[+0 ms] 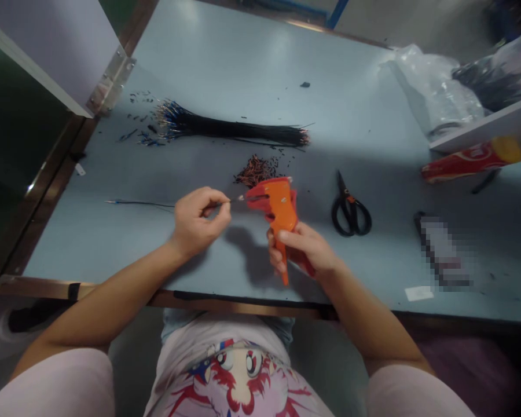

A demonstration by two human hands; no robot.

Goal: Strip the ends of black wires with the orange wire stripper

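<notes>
Between the thumb and fingers of my left hand [202, 221] is pinched a thin black wire [154, 204]. The wire trails left over the table to a tip with a small light and blue end. Its short right end points at the jaws of an orange and red wire stripper [281, 202]; I cannot tell whether it touches them. My right hand [306, 249] is wrapped round the stripper's handles and holds it upright. Just behind the jaws lies a small heap of coppery and black wire scraps [256, 170].
A long bundle of black wires [238, 128] lies farther back, with blue bits scattered at its left end. Black-handled scissors [351, 214] rest to the right. Beyond are a red and yellow can [471, 160], a blurred-out object [445, 249], a white label [419, 293] and plastic bags [443, 87].
</notes>
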